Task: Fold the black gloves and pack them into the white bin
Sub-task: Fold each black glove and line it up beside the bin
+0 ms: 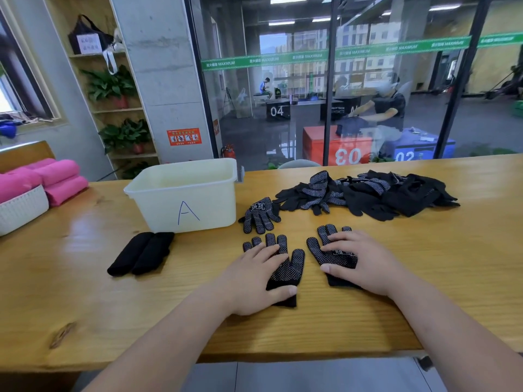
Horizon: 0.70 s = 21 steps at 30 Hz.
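The left hand [254, 278] is lying flat with its fingers straight and slightly spread, pressing down on a black knitted glove [288, 268] covered in white grip dots. That glove is lying flat on the light wooden bench [424, 264], its fingers pointing away from the person. The right hand [365, 261] is pressing in the same flat, straight-fingered way on a second black dotted glove [319, 247] just to the right. The two gloves are lying side by side, near but apart, their thumbs pointing toward each other.

A third dotted glove [260, 215] is lying loose just beyond the left one, beside the front right corner of a white rectangular plastic bin [184, 193] marked with a blue letter A. A heap of black gloves [376, 193] is sprawling farther back on the right. Two black rolled bundles [141, 253] are lying side by side, touching each other, in front of the bin's left corner. At the far left, pink rolled towels [53, 176] are sitting in and beside a white woven basket [19, 210].
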Tool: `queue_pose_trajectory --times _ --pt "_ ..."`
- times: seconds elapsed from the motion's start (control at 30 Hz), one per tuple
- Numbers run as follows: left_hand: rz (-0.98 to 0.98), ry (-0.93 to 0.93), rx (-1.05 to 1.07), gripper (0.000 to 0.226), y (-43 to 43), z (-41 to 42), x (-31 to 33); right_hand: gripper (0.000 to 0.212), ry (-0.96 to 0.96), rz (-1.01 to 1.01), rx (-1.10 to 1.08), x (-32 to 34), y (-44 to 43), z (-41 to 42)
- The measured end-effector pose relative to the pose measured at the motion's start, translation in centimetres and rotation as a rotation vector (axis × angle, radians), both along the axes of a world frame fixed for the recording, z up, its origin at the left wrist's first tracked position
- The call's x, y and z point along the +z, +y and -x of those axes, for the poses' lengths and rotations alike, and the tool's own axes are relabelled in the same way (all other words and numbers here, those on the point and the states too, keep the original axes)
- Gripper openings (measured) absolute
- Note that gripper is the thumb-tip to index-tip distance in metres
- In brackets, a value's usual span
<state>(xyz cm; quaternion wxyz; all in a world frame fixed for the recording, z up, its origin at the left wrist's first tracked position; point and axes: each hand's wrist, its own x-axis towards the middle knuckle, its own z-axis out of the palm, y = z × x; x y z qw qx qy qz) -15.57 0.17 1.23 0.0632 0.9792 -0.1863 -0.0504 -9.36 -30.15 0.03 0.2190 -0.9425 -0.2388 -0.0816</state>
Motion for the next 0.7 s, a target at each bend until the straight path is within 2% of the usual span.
queue_pose_trajectory --times 0.1,0.17,0.27,0.4,0.5,0.63,0.7 --pt "0.072 -0.046 0.063 0.088 0.3 0.3 0.7 0.051 -0.061 -0.112 -0.022 0.0 -0.1 0.4" --pt "0.135 -0.083 0.116 0.086 0.2 0.0 0.5 0.063 -0.011 -0.002 -0.022 0.2 0.2 0.5" --pt "-0.002 0.016 0.081 0.091 -0.5 -0.3 0.0 0.077 0.062 0.189 0.004 0.5 0.6 0.3" --pt "-0.066 0.086 0.079 0.095 -0.5 -0.1 0.4 0.074 0.133 0.210 0.030 1.3 0.4 0.7" --pt "0.000 0.004 0.133 0.088 -0.5 -0.7 0.8 0.068 0.105 0.164 -0.021 1.8 1.3 0.7" --pt "0.004 -0.019 0.246 0.083 -1.7 -1.8 -0.6 0.075 0.138 0.342 -0.157 0.8 4.6 -0.3" --pt "-0.013 -0.033 0.275 0.086 -1.9 -2.2 -1.3 0.077 0.164 0.367 -0.221 0.1 5.9 -0.5"
